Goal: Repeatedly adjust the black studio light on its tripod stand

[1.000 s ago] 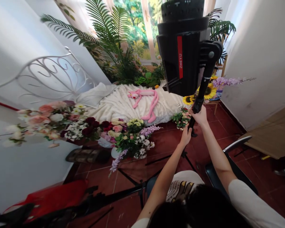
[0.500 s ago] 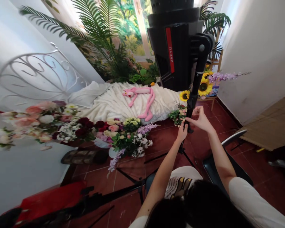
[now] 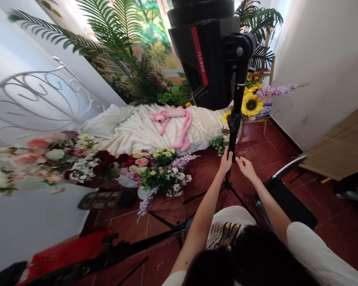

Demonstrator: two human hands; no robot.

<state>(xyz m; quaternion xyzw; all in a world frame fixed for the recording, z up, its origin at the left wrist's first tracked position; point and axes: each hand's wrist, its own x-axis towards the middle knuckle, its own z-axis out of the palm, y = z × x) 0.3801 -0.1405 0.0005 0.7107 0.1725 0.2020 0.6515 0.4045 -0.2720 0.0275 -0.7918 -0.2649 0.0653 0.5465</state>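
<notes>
A black studio light point(image 3: 209, 59) with a red stripe is mounted on top of a black stand point(image 3: 234, 124). My left hand point(image 3: 225, 162) is wrapped round the stand's pole below its upper joint. On the right side of the pole, my right hand point(image 3: 245, 167) is closed, its fingertips at a small dark knob. The stand's legs spread on the red tiled floor point(image 3: 203, 206) below my hands. Sunflowers point(image 3: 252, 104) show just behind the pole.
A pink plush toy point(image 3: 183, 131) lies on a bed with a cream blanket point(image 3: 128, 133). Flowers point(image 3: 143, 167) line its near side. A black chair point(image 3: 292, 202) stands at right; a red item point(image 3: 68, 250) on another black stand is at lower left.
My right hand has moved down from higher beside the pole to the knob, and its fingers have closed. The view has shifted, with the light now further left and higher.
</notes>
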